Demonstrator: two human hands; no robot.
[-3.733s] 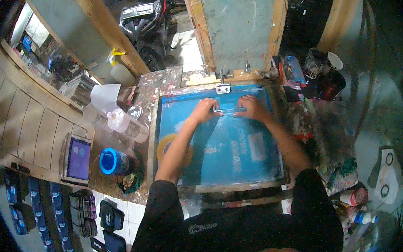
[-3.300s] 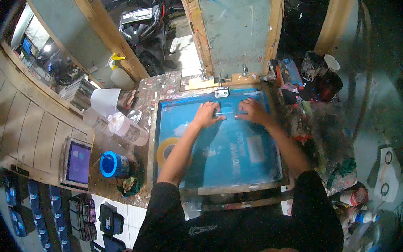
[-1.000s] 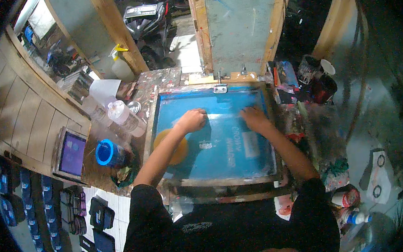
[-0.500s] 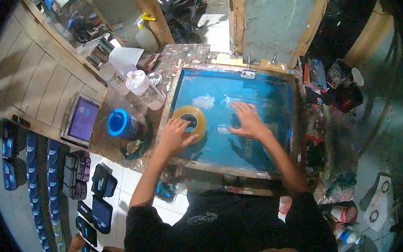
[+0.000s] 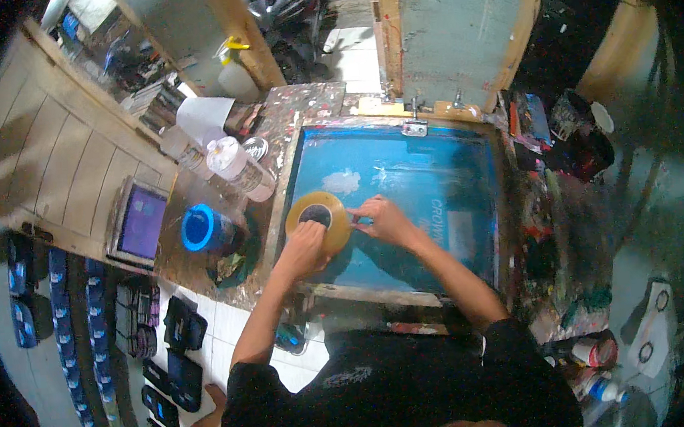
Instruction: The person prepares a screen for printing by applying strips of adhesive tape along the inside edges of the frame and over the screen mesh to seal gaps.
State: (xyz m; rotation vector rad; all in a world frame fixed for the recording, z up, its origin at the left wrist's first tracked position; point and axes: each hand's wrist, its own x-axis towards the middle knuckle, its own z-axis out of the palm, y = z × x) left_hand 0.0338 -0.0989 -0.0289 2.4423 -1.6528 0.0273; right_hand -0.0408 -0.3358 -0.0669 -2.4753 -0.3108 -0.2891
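Note:
My left hand (image 5: pixel 305 250) is closed on a wide roll of clear yellowish packing tape (image 5: pixel 336 204), its fingers hooked into the dark core. The roll is over the left part of a blue printing screen (image 5: pixel 403 172) in a wooden frame. At the roll's right edge, my right hand (image 5: pixel 385 221) has thumb and fingers pinched together, seemingly on the loose end of the tape. Pale lettering and a lighter rectangle show on the mesh beside my right forearm.
Left of the frame stand a blue-rimmed tub (image 5: pixel 199 228), plastic bottles (image 5: pixel 234 164) and a spray bottle (image 5: pixel 237 79). A metal clamp (image 5: pixel 415 128) holds the frame's far edge. Cluttered containers (image 5: pixel 586 146) line the right. Another person's arm (image 5: pixel 206 421) shows at lower left.
My right hand has come left from over the mesh to the roll's edge, its spread fingers now pinched. My left fingers have closed into the core. The whole view has shifted slightly.

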